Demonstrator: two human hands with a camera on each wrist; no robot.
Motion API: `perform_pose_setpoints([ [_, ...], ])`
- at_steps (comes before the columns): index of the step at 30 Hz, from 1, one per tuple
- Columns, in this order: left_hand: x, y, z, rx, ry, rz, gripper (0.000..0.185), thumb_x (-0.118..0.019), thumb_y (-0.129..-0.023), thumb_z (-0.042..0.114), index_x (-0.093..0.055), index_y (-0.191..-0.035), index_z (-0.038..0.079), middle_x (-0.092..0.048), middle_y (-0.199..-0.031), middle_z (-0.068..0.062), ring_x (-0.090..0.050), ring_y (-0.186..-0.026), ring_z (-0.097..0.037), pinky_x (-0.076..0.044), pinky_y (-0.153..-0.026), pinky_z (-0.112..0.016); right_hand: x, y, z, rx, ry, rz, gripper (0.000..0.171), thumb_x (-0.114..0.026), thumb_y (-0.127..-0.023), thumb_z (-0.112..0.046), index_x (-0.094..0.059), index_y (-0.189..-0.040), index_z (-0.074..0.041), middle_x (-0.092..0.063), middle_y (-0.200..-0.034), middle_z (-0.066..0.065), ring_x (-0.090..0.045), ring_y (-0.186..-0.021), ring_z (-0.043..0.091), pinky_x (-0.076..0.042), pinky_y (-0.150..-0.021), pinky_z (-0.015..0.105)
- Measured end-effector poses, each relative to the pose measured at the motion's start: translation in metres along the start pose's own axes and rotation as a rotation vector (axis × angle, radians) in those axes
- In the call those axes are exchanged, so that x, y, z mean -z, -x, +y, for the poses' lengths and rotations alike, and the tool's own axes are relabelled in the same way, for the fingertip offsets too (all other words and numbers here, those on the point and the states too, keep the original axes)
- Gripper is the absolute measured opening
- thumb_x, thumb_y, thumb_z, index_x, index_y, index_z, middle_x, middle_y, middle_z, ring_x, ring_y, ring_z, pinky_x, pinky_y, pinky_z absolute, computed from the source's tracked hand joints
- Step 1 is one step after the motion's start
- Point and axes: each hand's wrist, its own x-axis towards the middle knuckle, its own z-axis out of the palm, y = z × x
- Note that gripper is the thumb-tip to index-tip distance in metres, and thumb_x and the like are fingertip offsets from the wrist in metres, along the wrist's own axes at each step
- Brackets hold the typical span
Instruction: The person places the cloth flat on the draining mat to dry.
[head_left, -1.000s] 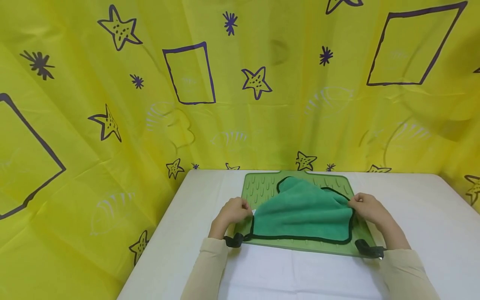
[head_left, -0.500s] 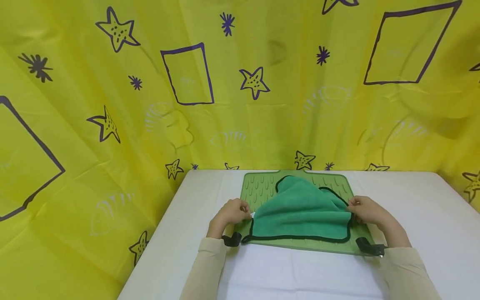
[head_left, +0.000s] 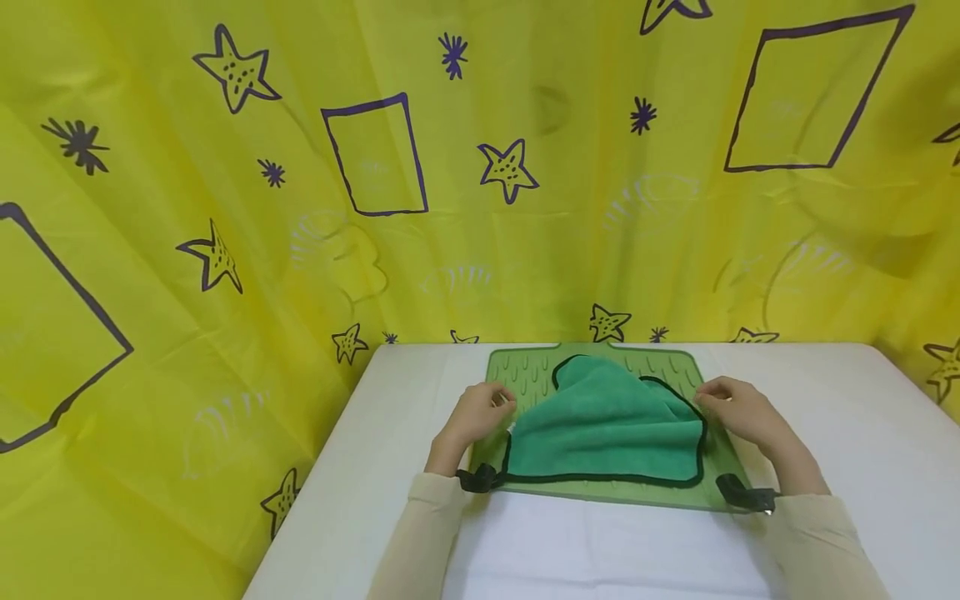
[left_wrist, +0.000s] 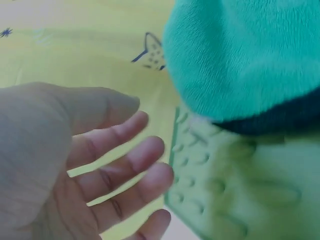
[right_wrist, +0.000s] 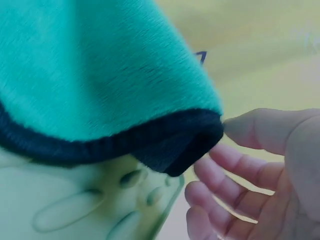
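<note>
On the green mat (head_left: 525,371), both hands, left hand (head_left: 480,412) at nine o'clock, right hand (head_left: 738,408) at three, flank the teal cloth (head_left: 607,429), fingers spread, seemingly gripping nothing.

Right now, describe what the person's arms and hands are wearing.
Both forearms are covered by long cream sleeves that end at the wrists. A black strap sits at the left wrist and another black strap with a small metal piece at the right. The left hand and right hand are bare, with no gloves or rings visible.

One green cloth (head_left: 607,433), one green mat (head_left: 525,375), two hands.
</note>
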Motion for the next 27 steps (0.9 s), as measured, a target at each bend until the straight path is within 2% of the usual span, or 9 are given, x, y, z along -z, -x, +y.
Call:
perform_pose_setpoints([
  [3,-0.002,-0.013,0.005,0.000,-0.004,0.000,0.014,-0.065,-0.099,0.024,-0.075,-0.100,0.014,-0.072,-0.094,-0.004,-0.063,-0.084,-0.017,-0.051,-0.070,-0.032,0.002,-0.004,-0.006,0.027,0.013,0.012,0.040,-0.049,-0.108,-0.025,-0.058,-0.123,0.012,-0.062,-0.117,0.032,-0.059,-0.104,0.040,-0.050,-0.079,0.043],
  [7,-0.002,-0.035,0.011,0.008,-0.033,-0.026,0.014,-0.067,-0.099,0.023,-0.077,-0.100,0.013,-0.073,-0.095,-0.003,-0.063,-0.083,-0.015,-0.052,-0.071,-0.032,0.005,-0.018,-0.012,0.085,0.054,-0.023,0.038,-0.053,-0.106,-0.023,-0.060,-0.123,0.011,-0.064,-0.117,0.031,-0.061,-0.105,0.041,-0.053,-0.081,0.046],
  [14,-0.012,-0.065,0.012,0.058,-0.086,-0.110,0.015,-0.069,-0.098,0.021,-0.079,-0.099,0.011,-0.074,-0.103,-0.005,-0.060,-0.077,-0.014,-0.050,-0.069,-0.030,0.008,-0.050,-0.017,0.161,0.104,-0.208,0.038,-0.056,-0.105,-0.021,-0.059,-0.125,0.011,-0.067,-0.114,0.024,-0.064,-0.104,0.035,-0.055,-0.085,0.050],
  [18,-0.023,-0.079,0.013,0.074,-0.144,-0.106,0.018,-0.070,-0.098,0.023,-0.078,-0.107,0.010,-0.075,-0.112,-0.006,-0.067,-0.092,-0.019,-0.055,-0.081,-0.032,0.002,-0.062,-0.010,0.150,0.110,-0.268,0.036,-0.059,-0.103,-0.020,-0.060,-0.123,0.009,-0.066,-0.111,0.024,-0.063,-0.098,0.030,-0.054,-0.080,0.043],
  [21,-0.030,-0.085,0.017,0.098,-0.164,-0.100,0.025,-0.068,-0.098,0.024,-0.075,-0.118,0.009,-0.073,-0.122,-0.006,-0.068,-0.111,-0.025,-0.055,-0.095,-0.037,-0.004,-0.067,-0.003,0.141,0.116,-0.259,0.033,-0.060,-0.102,-0.019,-0.061,-0.119,0.009,-0.065,-0.109,0.023,-0.061,-0.094,0.028,-0.052,-0.076,0.038],
  [23,-0.033,-0.087,0.020,0.117,-0.150,-0.090,0.029,-0.068,-0.099,0.024,-0.074,-0.122,0.009,-0.072,-0.126,-0.006,-0.066,-0.118,-0.027,-0.054,-0.099,-0.039,-0.007,-0.070,0.000,0.143,0.108,-0.242,0.032,-0.061,-0.102,-0.019,-0.063,-0.116,0.009,-0.065,-0.107,0.022,-0.060,-0.093,0.027,-0.051,-0.076,0.037],
  [25,-0.036,-0.089,0.024,0.131,-0.122,-0.078,0.027,-0.069,-0.099,0.025,-0.075,-0.120,0.010,-0.073,-0.122,-0.006,-0.067,-0.113,-0.026,-0.055,-0.095,-0.038,-0.010,-0.073,0.002,0.152,0.102,-0.222,0.028,-0.062,-0.101,-0.019,-0.065,-0.111,0.008,-0.065,-0.103,0.019,-0.059,-0.091,0.025,-0.050,-0.075,0.035],
  [27,-0.039,-0.091,0.028,0.145,-0.067,-0.091,0.021,-0.068,-0.099,0.025,-0.076,-0.098,0.006,-0.072,-0.094,-0.006,-0.066,-0.085,-0.022,-0.054,-0.074,-0.033,-0.012,-0.074,0.002,0.145,0.081,-0.213,0.024,-0.062,-0.101,-0.018,-0.066,-0.105,0.005,-0.064,-0.097,0.014,-0.056,-0.088,0.022,-0.047,-0.074,0.034],
])
